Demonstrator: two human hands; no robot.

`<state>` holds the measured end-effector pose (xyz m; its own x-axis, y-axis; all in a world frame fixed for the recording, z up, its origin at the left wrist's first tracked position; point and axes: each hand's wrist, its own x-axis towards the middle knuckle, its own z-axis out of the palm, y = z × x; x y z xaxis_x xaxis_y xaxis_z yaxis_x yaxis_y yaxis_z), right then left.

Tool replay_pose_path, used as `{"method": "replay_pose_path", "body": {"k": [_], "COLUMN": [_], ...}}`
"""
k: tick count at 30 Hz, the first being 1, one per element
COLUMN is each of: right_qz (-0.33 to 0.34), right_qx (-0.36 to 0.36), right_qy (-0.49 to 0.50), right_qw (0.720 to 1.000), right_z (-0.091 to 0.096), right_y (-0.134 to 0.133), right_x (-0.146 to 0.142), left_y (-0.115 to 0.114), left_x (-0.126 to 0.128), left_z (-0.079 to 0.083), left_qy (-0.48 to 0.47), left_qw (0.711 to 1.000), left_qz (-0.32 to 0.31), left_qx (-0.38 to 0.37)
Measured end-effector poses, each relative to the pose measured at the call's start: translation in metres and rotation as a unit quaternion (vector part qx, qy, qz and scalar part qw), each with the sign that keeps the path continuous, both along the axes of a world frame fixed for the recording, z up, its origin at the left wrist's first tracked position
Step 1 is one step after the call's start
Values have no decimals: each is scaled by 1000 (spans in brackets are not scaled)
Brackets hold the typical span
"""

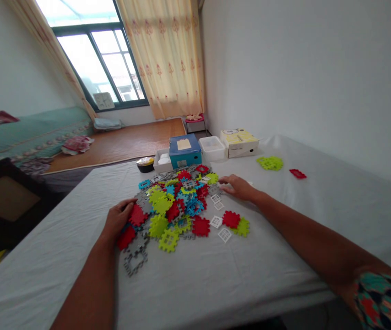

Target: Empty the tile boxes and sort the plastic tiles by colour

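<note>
The left edge of the tile pile (161, 203) is touched by the left hand (117, 217), fingers curled, grip indeterminable; a grey tile (214, 189) is seen beside the right hand's (237, 186) parted fingers.

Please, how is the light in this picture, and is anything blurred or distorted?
Head view: the window is overexposed; shadows on the cloth are soft; the pieces look slightly blurred; the sleeve seems stretched, perhaps by a wide lens.

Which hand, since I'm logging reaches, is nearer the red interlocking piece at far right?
Right: the right hand lies left of the red interlocking piece; the left hand, farther left, is across the pile.
</note>
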<state>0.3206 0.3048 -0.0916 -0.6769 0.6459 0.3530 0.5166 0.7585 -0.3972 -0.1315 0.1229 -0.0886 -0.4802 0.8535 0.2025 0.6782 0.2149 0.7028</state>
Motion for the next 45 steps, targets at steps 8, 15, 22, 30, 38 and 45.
{"method": "replay_pose_path", "body": {"k": [8,15,22,30,38,45], "right_qz": [-16,-9,-195,-287,-214,-146], "right_qx": [-88,-100,-122,-128,6,-3], "right_qy": [54,96,208,212,19,-19], "right_qw": [995,990,951,925,977,989], "right_z": [-8,-3,-4,-26,-25,-35], "right_y": [-14,1,36,73,65,68], "right_x": [-18,-6,32,69,63,49], "left_y": [1,2,1,0,0,1], "left_x": [-2,-4,-1,3,2,0], "left_z": [-1,-5,-2,3,2,0], "left_qy": [0,-8,-14,5,3,1], "left_qw": [1000,1000,1000,1000,1000,1000], "left_qz": [-1,-6,-5,2,8,4], "left_qx": [5,3,12,-4,-10,-3]}}
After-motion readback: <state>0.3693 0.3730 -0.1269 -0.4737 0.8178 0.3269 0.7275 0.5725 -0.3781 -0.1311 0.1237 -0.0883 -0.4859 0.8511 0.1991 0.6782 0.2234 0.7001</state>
